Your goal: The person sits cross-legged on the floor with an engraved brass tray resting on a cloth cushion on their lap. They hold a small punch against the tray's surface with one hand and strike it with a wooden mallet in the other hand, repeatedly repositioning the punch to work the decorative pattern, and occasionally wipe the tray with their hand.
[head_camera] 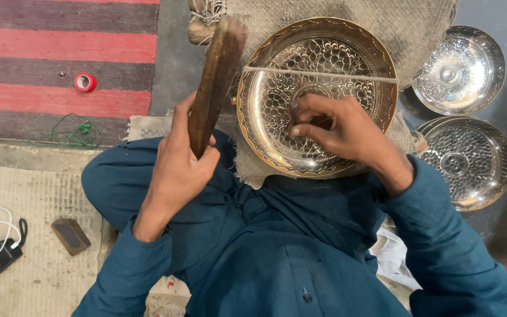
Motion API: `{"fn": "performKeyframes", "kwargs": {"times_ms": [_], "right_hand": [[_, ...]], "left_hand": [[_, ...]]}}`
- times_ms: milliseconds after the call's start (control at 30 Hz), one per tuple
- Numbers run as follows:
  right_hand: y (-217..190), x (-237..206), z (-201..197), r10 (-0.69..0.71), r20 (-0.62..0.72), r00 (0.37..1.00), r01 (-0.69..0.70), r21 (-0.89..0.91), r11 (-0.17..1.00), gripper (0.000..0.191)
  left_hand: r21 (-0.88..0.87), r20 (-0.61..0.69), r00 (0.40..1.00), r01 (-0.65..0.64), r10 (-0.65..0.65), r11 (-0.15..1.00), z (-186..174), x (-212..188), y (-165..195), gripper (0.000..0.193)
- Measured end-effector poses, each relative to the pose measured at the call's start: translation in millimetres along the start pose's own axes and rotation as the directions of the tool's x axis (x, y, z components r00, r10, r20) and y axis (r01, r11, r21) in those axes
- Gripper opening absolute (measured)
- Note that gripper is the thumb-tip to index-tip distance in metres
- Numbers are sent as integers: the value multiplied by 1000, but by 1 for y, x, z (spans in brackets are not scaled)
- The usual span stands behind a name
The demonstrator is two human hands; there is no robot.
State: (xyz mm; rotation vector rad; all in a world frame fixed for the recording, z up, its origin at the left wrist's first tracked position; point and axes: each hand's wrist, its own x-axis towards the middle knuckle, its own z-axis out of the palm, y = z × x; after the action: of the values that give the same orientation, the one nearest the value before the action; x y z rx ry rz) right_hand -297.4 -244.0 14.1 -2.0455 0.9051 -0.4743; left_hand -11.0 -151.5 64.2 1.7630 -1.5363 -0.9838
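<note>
- Left hand [177,164], fingers clamped on a wooden mallet [213,82] pointing to 12 o'clock.
- Right hand [338,129], fingers pinched on a small punch [294,109] (mostly hidden) in the engraved brass plate [318,53].

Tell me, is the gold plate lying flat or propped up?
Propped up: the gold plate leans on burlap, its patterned face toward the camera, a string across it.

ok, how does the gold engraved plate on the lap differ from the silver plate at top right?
The gold engraved round metal plate is brass-coloured, the silver embossed round plate is silvery. The gold one looks larger. The gold one rests on burlap cloth with a cord across it and the right hand on it; the silver one lies untouched on the floor. Both are round with ornate patterns.
</note>
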Motion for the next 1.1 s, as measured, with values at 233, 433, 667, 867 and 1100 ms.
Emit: {"fn": "performKeyframes", "kwargs": {"times_ms": [233,433,667,867,1100], "right_hand": [[4,-1,2,-110,-33,993,110,-7,994,14],[4,-2,2,38,12,999,-37,-20,999,14],[3,-1,2,-32,-7,999,32,14,999,11],[-4,-1,1,-69,-44,997,71,43,997,14],[-6,0,0,-131,-64,989,136,72,988,14]], "left_hand": [[286,-36,901,-404,431,869,0,0,-4,83],[379,-30,901,-391,434,838,-1,1,-8,81],[520,-37,889,-373,456,768,0,0,-8,75],[554,-43,889,-358,455,752,2,0,-8,73],[507,-67,901,-339,428,792,2,0,-8,72]]}}
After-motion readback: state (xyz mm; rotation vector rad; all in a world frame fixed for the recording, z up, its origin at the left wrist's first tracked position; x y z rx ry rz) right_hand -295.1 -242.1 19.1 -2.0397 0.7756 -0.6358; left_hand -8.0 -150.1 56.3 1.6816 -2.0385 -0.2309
